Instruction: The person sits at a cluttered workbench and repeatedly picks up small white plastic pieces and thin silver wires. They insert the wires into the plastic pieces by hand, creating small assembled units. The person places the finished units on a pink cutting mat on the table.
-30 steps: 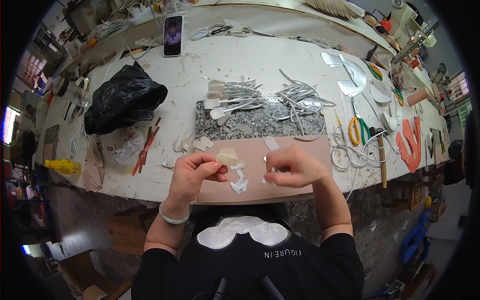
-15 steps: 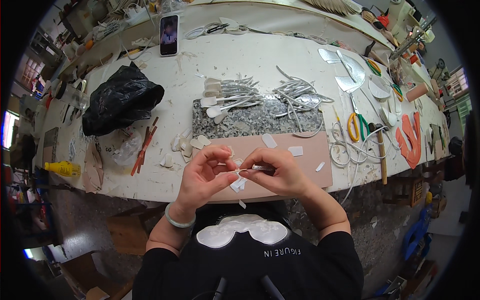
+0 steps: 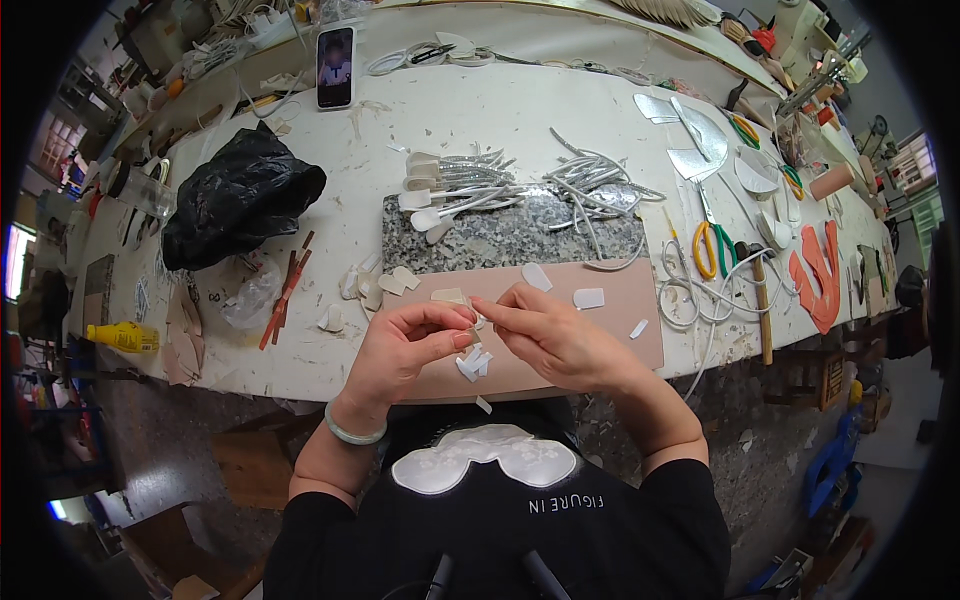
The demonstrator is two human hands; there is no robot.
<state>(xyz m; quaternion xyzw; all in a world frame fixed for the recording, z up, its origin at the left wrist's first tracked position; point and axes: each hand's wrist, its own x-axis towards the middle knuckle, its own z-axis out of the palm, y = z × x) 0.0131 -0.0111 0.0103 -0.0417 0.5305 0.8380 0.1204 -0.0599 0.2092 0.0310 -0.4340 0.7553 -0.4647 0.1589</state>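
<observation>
Close together above the front of a tan board (image 3: 620, 345), my two hands meet at the fingertips. My left hand (image 3: 400, 345) is closed in a pinch, thumb against fingers, on a small pale piece (image 3: 477, 328) mostly hidden by the fingers. My right hand (image 3: 560, 340) is closed too, its index fingertip touching beside the left fingers; what it holds, if anything, is hidden. Under the hands lie white paper scraps (image 3: 475, 366). Cream rounded tabs (image 3: 400, 280) are left of the hands, and white rounded tabs (image 3: 589, 298) sit on the board to the right.
Behind the board, a granite slab (image 3: 480, 245) carries silver straps with white tab ends (image 3: 465, 200) and loose silver straps (image 3: 600, 190). A black plastic bag (image 3: 240, 200) is at left. Scissors (image 3: 712, 245), a white cord (image 3: 690, 310) and a hammer (image 3: 763, 310) lie at right.
My right index finger has stretched toward the left fingertips. The silver strip seen in my right fingers before is now out of sight. The left hand has shifted slightly left.
</observation>
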